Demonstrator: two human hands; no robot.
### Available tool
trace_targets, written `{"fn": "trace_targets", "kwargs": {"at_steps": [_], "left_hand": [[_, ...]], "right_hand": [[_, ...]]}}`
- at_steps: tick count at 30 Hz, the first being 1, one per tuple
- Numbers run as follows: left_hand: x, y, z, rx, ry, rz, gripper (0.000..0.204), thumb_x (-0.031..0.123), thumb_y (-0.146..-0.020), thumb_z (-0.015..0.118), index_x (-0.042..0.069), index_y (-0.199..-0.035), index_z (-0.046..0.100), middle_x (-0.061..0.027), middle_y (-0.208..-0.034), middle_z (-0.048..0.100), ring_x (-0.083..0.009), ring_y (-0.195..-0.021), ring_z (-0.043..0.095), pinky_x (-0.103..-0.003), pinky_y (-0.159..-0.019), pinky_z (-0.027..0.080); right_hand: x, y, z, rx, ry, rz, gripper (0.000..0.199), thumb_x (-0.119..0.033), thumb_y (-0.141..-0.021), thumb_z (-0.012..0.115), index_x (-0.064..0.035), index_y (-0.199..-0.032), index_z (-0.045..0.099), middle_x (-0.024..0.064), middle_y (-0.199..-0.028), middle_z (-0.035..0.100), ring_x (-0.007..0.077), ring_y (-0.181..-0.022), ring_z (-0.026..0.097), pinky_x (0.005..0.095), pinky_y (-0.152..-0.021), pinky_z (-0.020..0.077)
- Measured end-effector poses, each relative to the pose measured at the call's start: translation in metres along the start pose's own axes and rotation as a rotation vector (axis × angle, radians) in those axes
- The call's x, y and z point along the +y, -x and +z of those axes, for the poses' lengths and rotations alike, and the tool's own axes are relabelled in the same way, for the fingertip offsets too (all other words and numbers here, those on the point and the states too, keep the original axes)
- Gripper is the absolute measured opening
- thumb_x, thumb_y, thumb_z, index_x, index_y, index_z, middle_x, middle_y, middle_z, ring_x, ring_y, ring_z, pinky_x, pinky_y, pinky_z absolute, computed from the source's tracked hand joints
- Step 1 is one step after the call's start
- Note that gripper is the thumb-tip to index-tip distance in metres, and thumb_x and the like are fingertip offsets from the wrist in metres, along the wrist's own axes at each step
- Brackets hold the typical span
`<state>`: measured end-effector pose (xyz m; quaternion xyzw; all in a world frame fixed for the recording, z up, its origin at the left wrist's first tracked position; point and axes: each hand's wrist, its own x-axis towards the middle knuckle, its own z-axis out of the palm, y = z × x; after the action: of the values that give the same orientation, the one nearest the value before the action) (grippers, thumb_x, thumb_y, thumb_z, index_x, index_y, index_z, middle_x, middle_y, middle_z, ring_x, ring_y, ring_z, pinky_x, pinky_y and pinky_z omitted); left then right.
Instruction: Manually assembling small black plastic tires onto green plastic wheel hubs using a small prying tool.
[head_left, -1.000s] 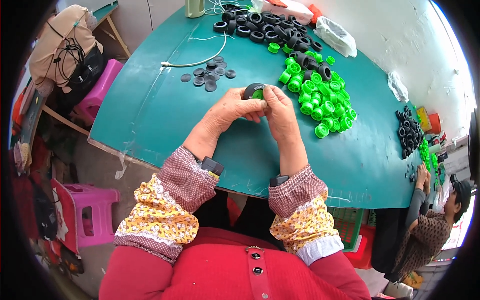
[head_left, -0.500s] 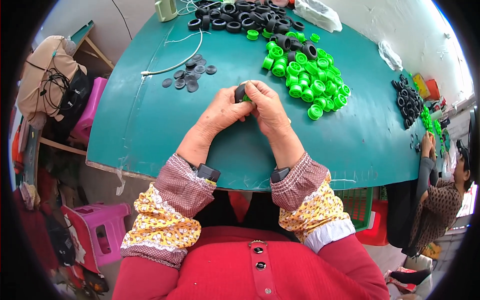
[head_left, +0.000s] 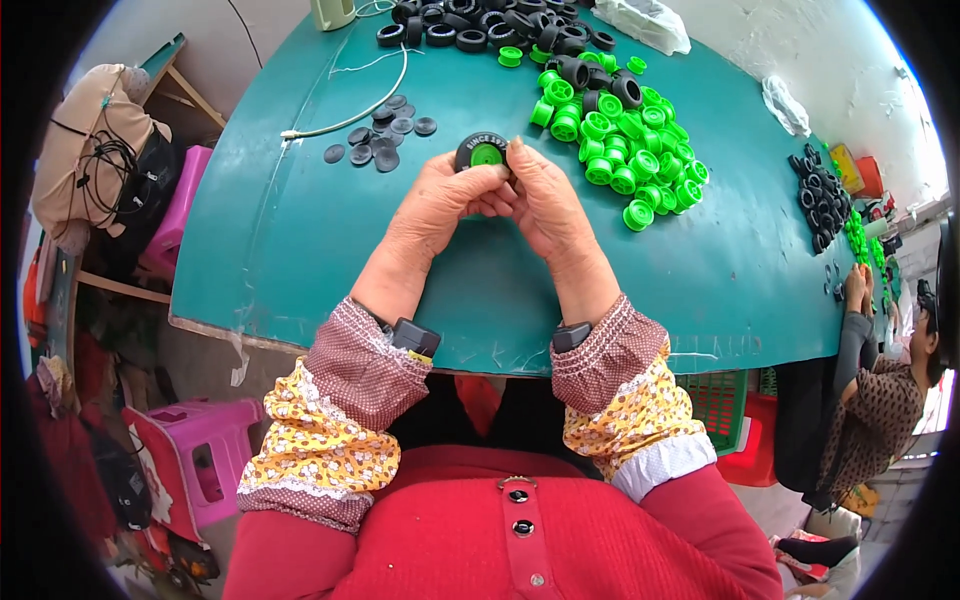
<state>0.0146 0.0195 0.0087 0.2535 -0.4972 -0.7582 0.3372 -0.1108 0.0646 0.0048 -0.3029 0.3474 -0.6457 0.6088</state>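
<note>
Between my hands is a toy wheel (head_left: pixel 487 155), a black rubber tyre around a bright green hub, its face turned up. My left hand (head_left: pixel 437 205) grips it from the left, the thumb pressed at the hub's lower edge. On the other side, my right hand (head_left: pixel 548 205) is closed at the tyre's right edge with its thumb upright. The fingers beneath the wheel are partly hidden. A pile of loose green hubs (head_left: pixel 640 150) lies to the right. Behind it, black tyres (head_left: pixel 470 40) are heaped. Several flat black discs (head_left: pixel 385 145) rest to the left.
A white cord (head_left: pixel 370 112) curves over the green table (head_left: pixel 300 250). Plastic bags (head_left: pixel 645 22) lie along the far side. At the far right a co-worker (head_left: pixel 880 390) sits by more tyres (head_left: pixel 818 205) and hubs. A pink stool (head_left: pixel 205 460) stands at lower left.
The wheel has tilted so its green hub and tyre face now show; before, mostly the tyre's dark side was visible. My right thumb has shifted to the tyre's right edge.
</note>
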Motion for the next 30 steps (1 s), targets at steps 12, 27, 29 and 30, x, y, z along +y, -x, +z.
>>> {"fn": "trace_targets", "kwargs": {"at_steps": [12,27,29,30], "left_hand": [[-0.001,0.0,-0.008,-0.112,-0.087,-0.025,0.024,0.018,-0.074,0.064,0.001,-0.089,0.057,-0.0068,-0.075,0.06,-0.0124,-0.061,0.058,-0.022,-0.058,0.049],[0.002,0.006,0.013,-0.062,-0.29,0.086,0.014,0.014,-0.074,0.06,0.001,-0.079,0.059,-0.0037,-0.069,0.06,-0.0107,-0.058,0.057,-0.023,-0.055,0.047],[0.0,0.006,0.013,-0.061,-0.289,0.07,0.014,0.014,-0.074,0.06,0.001,-0.079,0.058,-0.0035,-0.07,0.06,-0.0105,-0.058,0.056,-0.022,-0.055,0.046],[-0.001,0.006,0.012,-0.061,-0.29,0.056,0.014,0.015,-0.074,0.06,0.001,-0.079,0.058,-0.0034,-0.07,0.06,-0.0104,-0.058,0.056,-0.022,-0.055,0.046]], "right_hand": [[0.002,0.001,0.002,0.059,0.314,-0.155,0.026,-0.027,-0.087,0.051,-0.0018,-0.09,0.056,-0.0021,-0.073,0.052,0.0043,-0.064,0.044,0.0188,-0.054,0.0371],[0.001,0.004,0.009,0.1,0.161,-0.074,0.027,-0.029,-0.09,0.042,-0.0042,-0.087,0.053,0.0023,-0.065,0.05,0.0092,-0.046,0.045,0.023,-0.036,0.0364],[-0.001,0.005,0.008,0.085,0.148,-0.043,0.027,-0.029,-0.09,0.042,-0.0041,-0.086,0.053,0.0024,-0.064,0.05,0.0099,-0.045,0.044,0.023,-0.036,0.0361],[-0.001,0.005,0.007,0.069,0.134,-0.016,0.028,-0.029,-0.09,0.042,-0.004,-0.086,0.053,0.0025,-0.064,0.05,0.0105,-0.044,0.044,0.023,-0.036,0.0358]]}}
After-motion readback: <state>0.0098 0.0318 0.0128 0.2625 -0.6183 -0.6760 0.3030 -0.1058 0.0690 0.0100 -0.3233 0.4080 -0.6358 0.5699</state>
